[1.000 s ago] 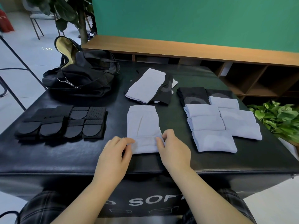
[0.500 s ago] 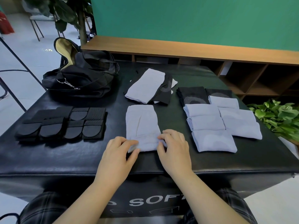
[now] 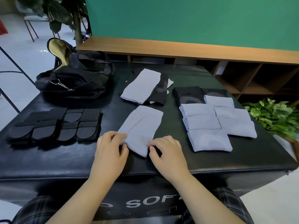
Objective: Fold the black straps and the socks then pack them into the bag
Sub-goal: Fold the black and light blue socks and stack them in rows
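A pale grey sock (image 3: 141, 126) lies in the middle of the black padded table (image 3: 178, 159), its near end raised a little. My left hand (image 3: 111, 152) pinches the sock's near left corner. My right hand (image 3: 166, 152) pinches its near right corner. Several folded grey and dark socks (image 3: 208, 126) lie in rows to the right. Unfolded socks (image 3: 142, 87), grey over black, lie behind. Folded black straps (image 3: 56, 125) sit in a row at the left. The black bag (image 3: 76, 78) stands open at the back left.
A wooden shelf unit (image 3: 242, 73) runs behind the table under a green wall. A leafy green plant (image 3: 275, 115) sits off the table's right edge. A potted tree (image 3: 76, 21) and a chair stand beyond the bag.
Both hands have gathered the sock's near end and drawn it slightly toward me, lifting its corners. The sock now lies skewed, its near end bunched narrower.
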`<state>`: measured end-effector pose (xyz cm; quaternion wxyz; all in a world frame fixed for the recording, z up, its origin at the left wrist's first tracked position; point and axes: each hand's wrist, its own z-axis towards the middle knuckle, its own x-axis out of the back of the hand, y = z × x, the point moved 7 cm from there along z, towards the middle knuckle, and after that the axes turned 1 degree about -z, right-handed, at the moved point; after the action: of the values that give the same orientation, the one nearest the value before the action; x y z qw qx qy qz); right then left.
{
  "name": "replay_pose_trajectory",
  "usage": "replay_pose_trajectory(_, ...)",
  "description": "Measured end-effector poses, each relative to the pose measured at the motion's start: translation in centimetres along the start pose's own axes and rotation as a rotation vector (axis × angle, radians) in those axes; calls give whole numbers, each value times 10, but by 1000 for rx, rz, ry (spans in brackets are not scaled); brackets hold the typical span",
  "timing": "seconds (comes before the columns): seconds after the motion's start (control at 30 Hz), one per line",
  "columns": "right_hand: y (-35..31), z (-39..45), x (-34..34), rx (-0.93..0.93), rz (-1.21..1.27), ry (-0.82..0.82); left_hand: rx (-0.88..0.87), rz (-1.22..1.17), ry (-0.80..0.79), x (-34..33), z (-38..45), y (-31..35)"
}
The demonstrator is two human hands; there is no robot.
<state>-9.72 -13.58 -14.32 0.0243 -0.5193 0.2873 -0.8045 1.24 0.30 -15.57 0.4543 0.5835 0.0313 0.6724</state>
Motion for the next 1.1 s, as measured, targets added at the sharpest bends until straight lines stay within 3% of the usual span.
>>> replay_pose_trajectory(0.23, -4, 0, -3, 70, 107, -141, 56, -53, 34, 2, 14, -4)
replay_pose_trajectory(0.47, 5, 10, -4, -10, 37, -103, -296, 61, -66, -1, -4, 20)
replay_pose_trajectory(0.67, 16, 27, -11, -79, -105, -203, -342, 62, -108, -5, -7, 18)
replay_pose_trajectory(0.87, 19, 26, -7, -79, -249, -45, -281, 26, -34, -3, -1, 11)
replay_pose_trajectory(1.1, 11, 17, 0, -1, -255, 149, -78, 62, 103, 3, 5, 1)
